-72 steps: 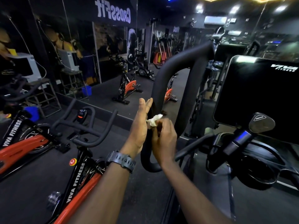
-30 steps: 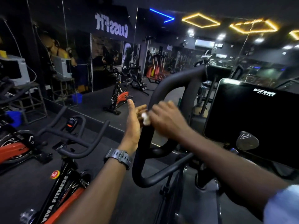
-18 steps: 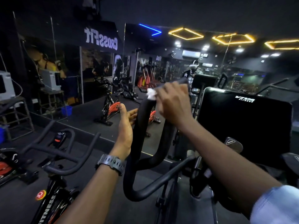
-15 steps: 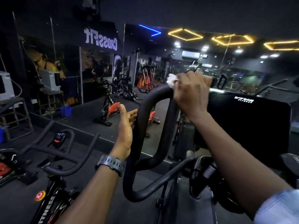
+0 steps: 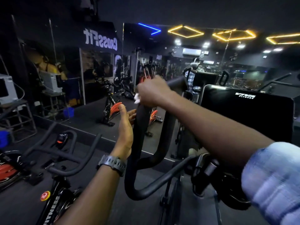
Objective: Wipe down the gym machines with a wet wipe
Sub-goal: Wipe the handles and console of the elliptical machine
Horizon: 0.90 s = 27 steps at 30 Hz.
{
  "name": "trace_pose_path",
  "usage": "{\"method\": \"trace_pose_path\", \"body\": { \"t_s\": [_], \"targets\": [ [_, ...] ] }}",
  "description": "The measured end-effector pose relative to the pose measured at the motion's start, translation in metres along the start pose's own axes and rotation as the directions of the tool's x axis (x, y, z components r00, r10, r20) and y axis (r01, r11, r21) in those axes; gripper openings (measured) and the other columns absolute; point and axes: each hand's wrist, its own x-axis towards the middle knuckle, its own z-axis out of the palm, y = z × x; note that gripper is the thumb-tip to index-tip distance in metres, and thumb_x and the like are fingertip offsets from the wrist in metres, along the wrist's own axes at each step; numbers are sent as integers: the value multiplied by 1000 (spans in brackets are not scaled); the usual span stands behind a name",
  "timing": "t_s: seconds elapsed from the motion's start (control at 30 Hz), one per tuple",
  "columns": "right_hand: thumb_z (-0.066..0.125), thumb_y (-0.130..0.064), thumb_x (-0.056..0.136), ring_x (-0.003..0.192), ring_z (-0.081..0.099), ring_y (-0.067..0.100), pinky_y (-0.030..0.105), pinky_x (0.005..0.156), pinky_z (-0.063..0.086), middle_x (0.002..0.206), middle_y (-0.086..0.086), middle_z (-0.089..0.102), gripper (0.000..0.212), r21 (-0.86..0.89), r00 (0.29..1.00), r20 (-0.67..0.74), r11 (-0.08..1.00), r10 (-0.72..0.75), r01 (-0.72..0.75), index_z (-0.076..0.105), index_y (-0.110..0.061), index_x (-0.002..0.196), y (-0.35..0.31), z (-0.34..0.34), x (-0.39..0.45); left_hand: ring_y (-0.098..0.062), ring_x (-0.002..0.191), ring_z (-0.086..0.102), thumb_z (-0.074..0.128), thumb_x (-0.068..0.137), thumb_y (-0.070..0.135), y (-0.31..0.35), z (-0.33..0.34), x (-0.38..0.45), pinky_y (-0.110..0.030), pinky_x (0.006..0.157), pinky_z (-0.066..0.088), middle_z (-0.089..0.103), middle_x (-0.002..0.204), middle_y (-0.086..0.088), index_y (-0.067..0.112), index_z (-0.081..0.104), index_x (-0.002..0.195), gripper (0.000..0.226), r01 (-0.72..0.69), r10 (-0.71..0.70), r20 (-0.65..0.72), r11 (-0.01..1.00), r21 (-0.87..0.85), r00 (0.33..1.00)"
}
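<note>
Wiping under way on the handlebar (image 5: 139, 127) loop. Right hand (image 5: 152, 93) grips the bar's upper left bend, wipe (image 5: 136, 98) bunched under its fingers, apparently. Left hand (image 5: 125, 132) lies flat against the bar's left side, fingers straight. Next: slide the wipe down the unwiped bar.

Dark wristwatch (image 5: 112, 164) left; pale blue checked sleeve (image 5: 272, 179) right.
</note>
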Motion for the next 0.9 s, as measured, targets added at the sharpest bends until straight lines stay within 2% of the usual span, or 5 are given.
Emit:
{"method": "trace_pose_path", "body": {
  "t_s": [0.23, 0.37, 0.57, 0.7, 0.9],
  "targets": [
    [53, -30, 90, 101, 62, 35, 41, 84, 50, 111, 16, 63, 31, -3, 929, 35, 930, 368, -368, 65, -12, 113, 72, -17, 1, 10, 90, 66, 11, 101, 64, 1, -12, -2, -9, 73, 49, 65, 117, 7, 15, 56, 132, 73, 20, -22, 59, 999, 35, 998],
    [44, -31, 96, 95, 58, 27, 38, 78, 45, 108, 5, 61, 25, -40, 969, 174, 984, 175, -171, 63, -19, 107, 28, -2, 19, -15, 125, 56, 19, 82, 91, -3, -10, 0, -45, 113, 40, 59, 137, 0, 23, 53, 144, 98, 24, -24, -33, 1000, 14, 999],
    [38, -51, 98, 97, 59, 21, 41, 98, 38, 77, 2, 50, 40, -401, 932, 328, 870, -156, 286, 64, -21, 105, -51, 31, -7, -22, 130, 54, 21, 79, 93, -15, -14, 7, -46, 103, 47, 59, 138, -5, 22, 56, 137, 98, 12, -24, -191, 998, -66, 981],
    [33, -44, 102, 106, 57, 17, 40, 90, 34, 112, -8, 67, 39, -464, 798, 422, 653, -430, 598, 65, -29, 117, -85, 84, -41, -27, 122, 60, 14, 90, 83, -27, -26, 6, -38, 92, 49, 67, 123, -7, 19, 66, 119, 88, 95, -109, -249, 993, -67, 962],
    [32, -51, 102, 85, 59, 20, 38, 89, 37, 84, 1, 63, 46, -391, 853, 299, 760, -429, 519, 67, -21, 98, -49, 57, -21, -24, 112, 65, 10, 92, 80, -31, -41, 0, -42, 97, 47, 73, 117, -6, 15, 67, 121, 91, 133, -141, -163, 989, -58, 977]
  ]
}}
